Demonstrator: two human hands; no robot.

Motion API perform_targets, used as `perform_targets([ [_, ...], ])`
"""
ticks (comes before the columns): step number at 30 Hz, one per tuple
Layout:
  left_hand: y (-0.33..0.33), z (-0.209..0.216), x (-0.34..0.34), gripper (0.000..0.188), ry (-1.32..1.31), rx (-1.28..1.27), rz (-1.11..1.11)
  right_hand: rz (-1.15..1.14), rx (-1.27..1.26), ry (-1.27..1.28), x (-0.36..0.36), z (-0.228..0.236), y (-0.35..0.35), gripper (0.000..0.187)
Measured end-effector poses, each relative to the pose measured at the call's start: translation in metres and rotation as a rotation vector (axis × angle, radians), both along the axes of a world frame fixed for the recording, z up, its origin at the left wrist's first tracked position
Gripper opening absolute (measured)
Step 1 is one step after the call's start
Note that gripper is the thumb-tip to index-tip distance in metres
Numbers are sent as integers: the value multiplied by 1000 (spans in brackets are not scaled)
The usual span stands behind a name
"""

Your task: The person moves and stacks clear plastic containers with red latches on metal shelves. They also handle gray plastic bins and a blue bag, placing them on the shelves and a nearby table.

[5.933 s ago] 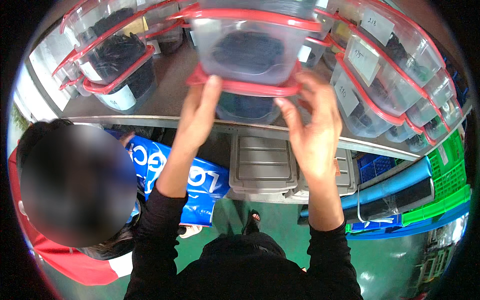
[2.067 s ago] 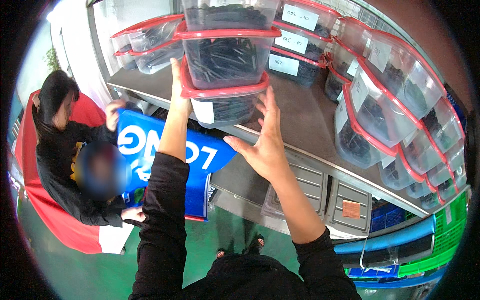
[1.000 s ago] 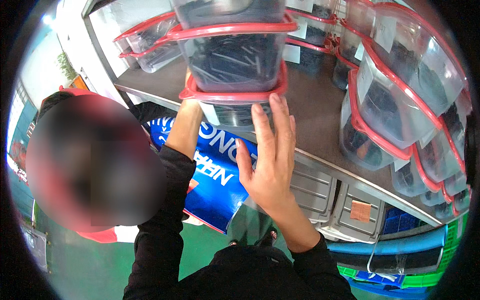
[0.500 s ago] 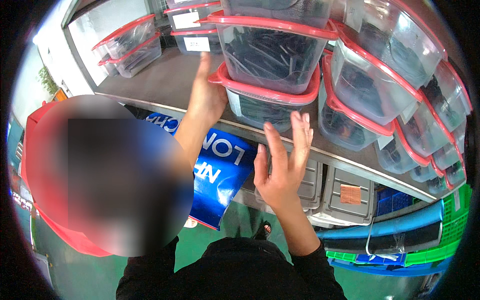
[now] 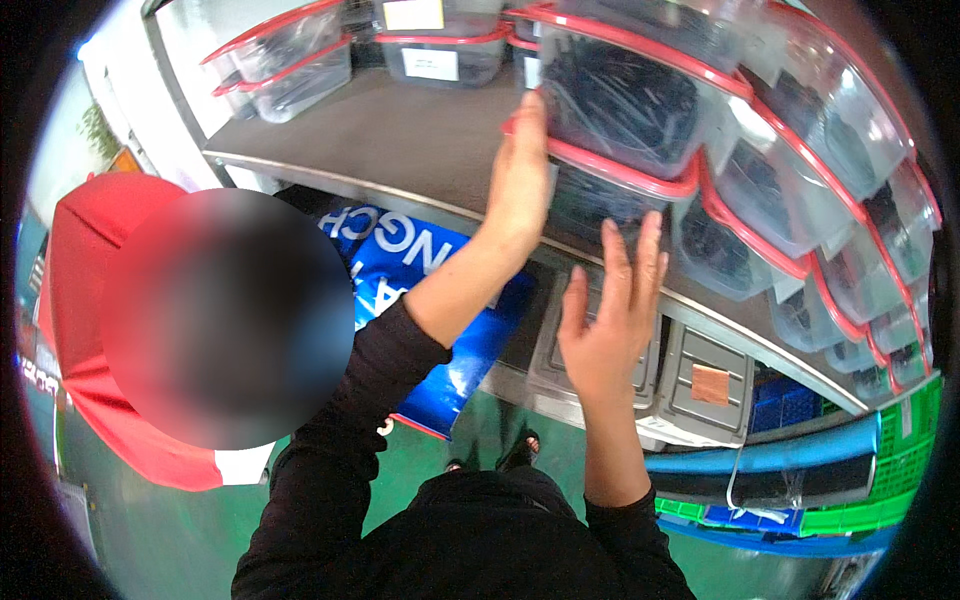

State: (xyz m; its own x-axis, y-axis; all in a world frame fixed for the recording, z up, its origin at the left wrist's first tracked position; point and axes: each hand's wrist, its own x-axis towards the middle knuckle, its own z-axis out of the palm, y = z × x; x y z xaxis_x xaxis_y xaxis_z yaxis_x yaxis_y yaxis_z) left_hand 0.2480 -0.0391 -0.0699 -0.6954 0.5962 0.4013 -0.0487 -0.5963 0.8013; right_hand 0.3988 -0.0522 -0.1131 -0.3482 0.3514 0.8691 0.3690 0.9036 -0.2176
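Note:
Two clear plastic bins with red lids, full of black parts, stand stacked on a grey shelf (image 5: 400, 140). My left hand (image 5: 520, 175) lies flat against the left side of the lower bin (image 5: 610, 205), fingers up along the upper bin (image 5: 620, 100). My right hand (image 5: 610, 310) hovers open just below and in front of the lower bin, fingers spread, holding nothing.
More red-lidded clear bins (image 5: 790, 190) line the shelf to the right and at the back left (image 5: 290, 60). Grey lidded boxes (image 5: 700, 380) sit under the shelf beside a blue printed box (image 5: 440, 330). A person in a red top (image 5: 110, 300) stands close at my left. Green crates (image 5: 890, 470) at right.
The stacked bins now sit further right on the shelf. My left hand stays pressed on their left side; my right hand has dropped a little away from the front.

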Motion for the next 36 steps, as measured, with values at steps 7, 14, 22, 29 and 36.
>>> perform_targets([
  [7,-2,1,-2,69,134,-32,-21,2,-122,-7,1,2,-10,47],
  [14,-1,1,5,59,170,10,68,-3,-106,-95,5,0,-10,39],
  [22,-12,2,6,68,193,-4,41,-70,-97,-160,1,1,-8,37],
  [29,-40,-32,46,64,339,61,264,-56,-19,-222,23,-9,-4,42],
  [36,-72,-56,143,58,399,231,286,-59,-129,-280,119,-39,-12,45],
])
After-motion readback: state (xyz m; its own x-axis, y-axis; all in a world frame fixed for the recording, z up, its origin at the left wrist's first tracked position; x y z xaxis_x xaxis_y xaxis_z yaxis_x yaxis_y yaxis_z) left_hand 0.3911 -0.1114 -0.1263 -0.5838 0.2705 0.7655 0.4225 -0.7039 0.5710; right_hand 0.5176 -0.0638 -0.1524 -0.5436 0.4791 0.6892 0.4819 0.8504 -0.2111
